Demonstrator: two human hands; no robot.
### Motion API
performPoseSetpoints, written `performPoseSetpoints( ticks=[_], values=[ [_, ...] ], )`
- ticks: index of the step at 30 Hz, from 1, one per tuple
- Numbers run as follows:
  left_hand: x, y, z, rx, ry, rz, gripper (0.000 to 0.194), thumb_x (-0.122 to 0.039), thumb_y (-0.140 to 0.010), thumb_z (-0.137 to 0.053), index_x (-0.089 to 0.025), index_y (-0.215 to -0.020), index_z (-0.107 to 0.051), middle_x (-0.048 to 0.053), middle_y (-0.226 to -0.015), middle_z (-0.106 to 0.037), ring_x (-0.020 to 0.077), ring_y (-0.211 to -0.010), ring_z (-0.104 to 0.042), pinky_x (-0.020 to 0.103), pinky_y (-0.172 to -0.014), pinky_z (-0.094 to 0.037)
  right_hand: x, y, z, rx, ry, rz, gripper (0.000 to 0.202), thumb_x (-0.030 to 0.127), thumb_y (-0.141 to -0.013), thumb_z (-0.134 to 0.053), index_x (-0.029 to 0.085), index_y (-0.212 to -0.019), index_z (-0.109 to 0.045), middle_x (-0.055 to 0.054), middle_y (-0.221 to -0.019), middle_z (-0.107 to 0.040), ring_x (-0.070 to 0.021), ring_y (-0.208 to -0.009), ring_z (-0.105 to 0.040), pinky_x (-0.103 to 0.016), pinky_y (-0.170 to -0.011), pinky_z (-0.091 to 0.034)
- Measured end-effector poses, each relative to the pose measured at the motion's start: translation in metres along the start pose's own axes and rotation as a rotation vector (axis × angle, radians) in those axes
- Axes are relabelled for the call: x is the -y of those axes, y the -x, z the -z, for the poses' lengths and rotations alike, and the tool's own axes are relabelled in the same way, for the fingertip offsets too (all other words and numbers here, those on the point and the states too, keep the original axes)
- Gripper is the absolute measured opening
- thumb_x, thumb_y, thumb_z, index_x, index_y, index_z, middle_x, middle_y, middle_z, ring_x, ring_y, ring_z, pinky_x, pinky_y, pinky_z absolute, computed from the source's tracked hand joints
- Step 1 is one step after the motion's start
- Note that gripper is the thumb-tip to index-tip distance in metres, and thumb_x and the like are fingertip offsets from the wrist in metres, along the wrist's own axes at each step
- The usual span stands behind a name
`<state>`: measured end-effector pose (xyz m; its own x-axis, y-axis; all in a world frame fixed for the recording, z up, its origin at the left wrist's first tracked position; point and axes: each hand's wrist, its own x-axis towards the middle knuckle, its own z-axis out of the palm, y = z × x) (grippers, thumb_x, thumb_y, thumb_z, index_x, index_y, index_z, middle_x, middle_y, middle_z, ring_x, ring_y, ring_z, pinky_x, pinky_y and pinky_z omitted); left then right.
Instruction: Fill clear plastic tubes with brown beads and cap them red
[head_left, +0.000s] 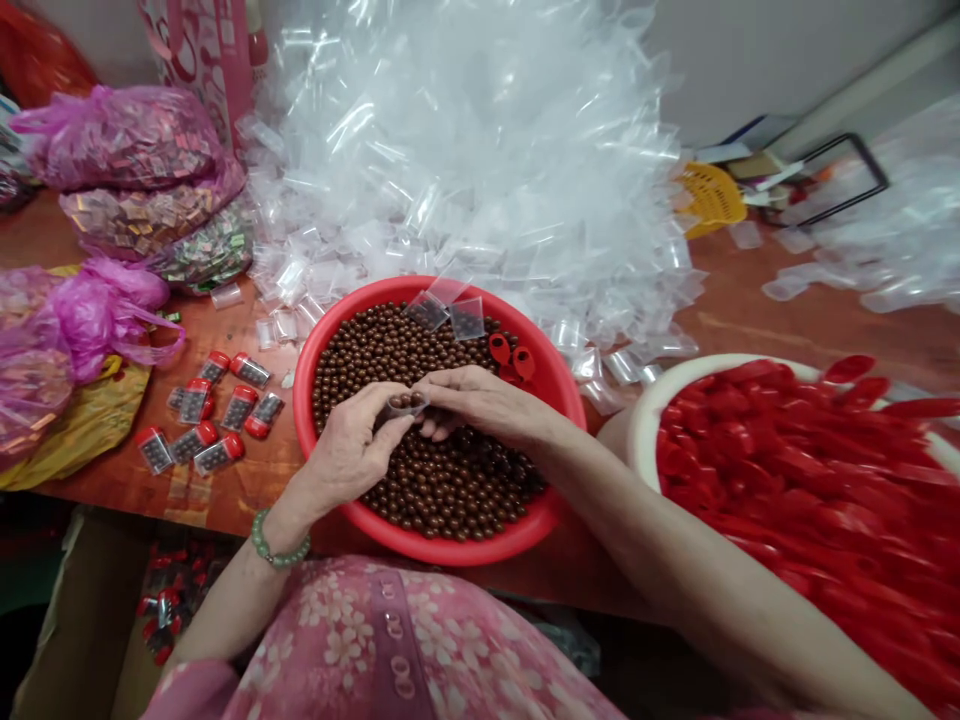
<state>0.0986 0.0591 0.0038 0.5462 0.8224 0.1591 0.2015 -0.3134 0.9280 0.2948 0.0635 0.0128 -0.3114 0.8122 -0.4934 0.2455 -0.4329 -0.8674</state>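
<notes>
My left hand (356, 440) is closed around a small clear plastic container (406, 407), with brown balls (417, 398) at its mouth. Right beside that mouth is my right hand (480, 402), its fingers bent and close together; whatever they grip is hidden. Both hands are over a red basin (566, 400) full of loose brown balls (450, 495). Clear empty containers (467, 318) lie on the balls at the basin's far side. Red plastic pieces with oval holes (499, 348) rest at its right inner edge.
Filled containers with red caps (217, 455) lie on the table to the left, near pink plastic bags (135, 140). Behind the basin rises a heap of clear containers (465, 150). A white tub (643, 440) of red plastic pieces (787, 480) stands right. An open cardboard box (82, 610) sits below.
</notes>
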Motion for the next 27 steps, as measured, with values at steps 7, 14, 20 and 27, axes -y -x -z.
performPoseSetpoints(
  ticks=[7, 14, 20, 27],
  values=[
    [-0.005, 0.005, 0.005, 0.007, 0.071, 0.123, 0.024, -0.021, -0.091, -0.053, -0.016, -0.112, -0.063, 0.004, -0.101, -0.07, 0.0157, -0.092, -0.064, 0.028, -0.088, -0.048, 0.0, 0.023, -0.001, -0.124, 0.346, 0.32, 0.029, 0.041, -0.089, -0.054, 0.021, -0.102, -0.069, -0.005, -0.109, -0.072, -0.0224, -0.104, -0.065, -0.04, -0.097, -0.049],
    [-0.002, 0.008, 0.002, 0.061, 0.159, 0.161, 0.026, -0.026, -0.091, -0.052, -0.016, -0.114, -0.062, 0.005, -0.101, -0.069, 0.0161, -0.091, -0.062, 0.027, -0.084, -0.048, 0.009, 0.042, -0.012, -0.224, 0.273, 0.487, 0.021, 0.036, -0.085, -0.063, 0.02, -0.098, -0.06, -0.004, -0.091, -0.065, -0.0161, -0.08, -0.061, -0.03, -0.074, -0.052],
    [0.0, 0.011, -0.002, 0.128, 0.156, 0.092, 0.022, -0.022, -0.091, -0.05, -0.015, -0.108, -0.063, 0.005, -0.101, -0.069, 0.0176, -0.096, -0.062, 0.03, -0.09, -0.047, 0.021, 0.038, -0.013, -0.104, 0.475, 0.675, 0.02, 0.035, -0.086, -0.066, 0.021, -0.098, -0.06, -0.002, -0.085, -0.056, -0.0126, -0.071, -0.053, -0.026, -0.066, -0.047],
    [0.0, 0.01, 0.001, 0.177, 0.192, 0.082, 0.018, -0.021, -0.089, -0.05, -0.014, -0.101, -0.061, 0.004, -0.098, -0.066, 0.0166, -0.09, -0.06, 0.029, -0.085, -0.046, 0.025, 0.03, -0.012, 0.004, 0.634, 0.696, 0.014, 0.033, -0.087, -0.065, 0.02, -0.087, -0.059, -0.002, -0.087, -0.056, -0.0143, -0.081, -0.053, -0.026, -0.072, -0.046]
  ],
)
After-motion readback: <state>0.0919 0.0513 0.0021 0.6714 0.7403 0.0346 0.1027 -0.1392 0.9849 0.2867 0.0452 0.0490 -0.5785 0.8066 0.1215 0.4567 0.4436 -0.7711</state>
